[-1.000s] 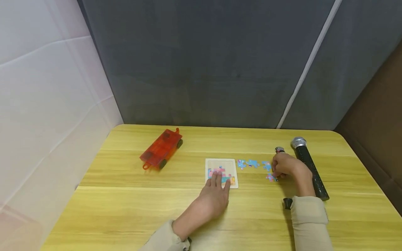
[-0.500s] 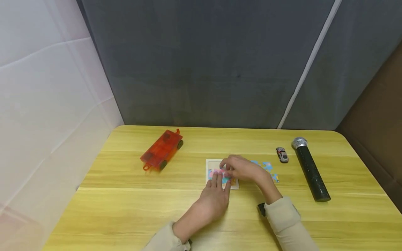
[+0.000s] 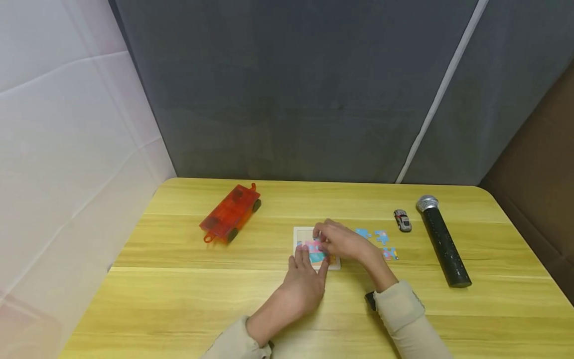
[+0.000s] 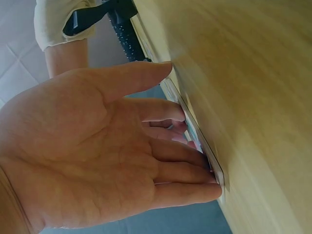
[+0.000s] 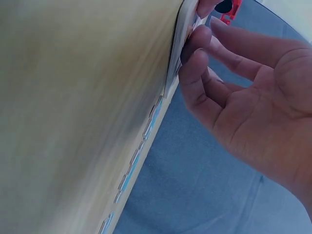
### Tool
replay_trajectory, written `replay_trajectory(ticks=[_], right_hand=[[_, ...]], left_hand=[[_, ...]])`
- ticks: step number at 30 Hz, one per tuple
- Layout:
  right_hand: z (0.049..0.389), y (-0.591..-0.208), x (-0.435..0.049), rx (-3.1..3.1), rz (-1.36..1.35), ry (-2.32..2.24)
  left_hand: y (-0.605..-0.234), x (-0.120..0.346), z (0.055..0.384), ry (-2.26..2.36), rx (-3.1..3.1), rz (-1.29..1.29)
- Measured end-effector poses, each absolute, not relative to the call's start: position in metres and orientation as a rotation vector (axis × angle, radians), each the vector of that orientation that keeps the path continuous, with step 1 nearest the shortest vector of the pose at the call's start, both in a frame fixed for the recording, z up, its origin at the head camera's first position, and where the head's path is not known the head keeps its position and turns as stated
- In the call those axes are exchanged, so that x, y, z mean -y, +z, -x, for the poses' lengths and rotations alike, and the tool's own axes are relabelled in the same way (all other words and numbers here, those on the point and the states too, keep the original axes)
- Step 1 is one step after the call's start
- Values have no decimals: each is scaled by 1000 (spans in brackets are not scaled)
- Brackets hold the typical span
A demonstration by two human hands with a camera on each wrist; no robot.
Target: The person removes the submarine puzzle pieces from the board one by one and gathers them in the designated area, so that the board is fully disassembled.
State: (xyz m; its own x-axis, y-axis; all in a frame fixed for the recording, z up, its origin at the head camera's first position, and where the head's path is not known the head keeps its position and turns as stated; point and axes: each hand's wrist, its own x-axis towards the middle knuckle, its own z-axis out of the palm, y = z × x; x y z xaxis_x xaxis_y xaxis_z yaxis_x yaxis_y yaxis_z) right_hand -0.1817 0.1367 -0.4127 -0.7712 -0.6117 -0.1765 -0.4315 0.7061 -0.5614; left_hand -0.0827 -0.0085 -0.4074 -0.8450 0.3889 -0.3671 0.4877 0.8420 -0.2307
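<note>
In the head view a small square puzzle tray (image 3: 338, 263) with a pale rim lies at mid-table, partly filled with pink, teal and orange pieces. My left hand (image 3: 303, 288) rests its extended fingers on the tray's near left part; in the left wrist view the fingertips meet its edge. My right hand (image 3: 346, 243) is bent over the upper right of the tray, fingers curled. It pinches a small puzzle piece (image 5: 187, 52), mostly hidden by the fingertips. Right of the tray lie loose puzzle pieces, among them a blue one (image 3: 381, 237) and a pink-and-blue one (image 3: 389, 254).
A translucent red toy wagon (image 3: 230, 213) with black wheels stands at the left. Toward the right are a small silver toy car (image 3: 402, 221) and a black microphone (image 3: 444, 244). A dark grey partition (image 3: 287, 99) rises behind the table (image 3: 179, 299).
My right hand has moved left from the loose pieces near the toy car to the tray, uncovering the car. The left hand has stayed on the tray, its fingers shifting slightly.
</note>
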Motion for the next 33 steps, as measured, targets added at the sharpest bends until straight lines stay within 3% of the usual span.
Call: replay_trajectory(ticks=[14,20,33], right_hand=[[183,-413,-136,-2506,898,-980],[184,-413,-141,-2526,801,-1050],[197,-397,-195,-2491,613,-1041]], left_hand=[[-407,6,83,-508,-2719,-681],[-407,6,82,-496,-2744,-680],[-408,6,80,-466,-2755,-633]])
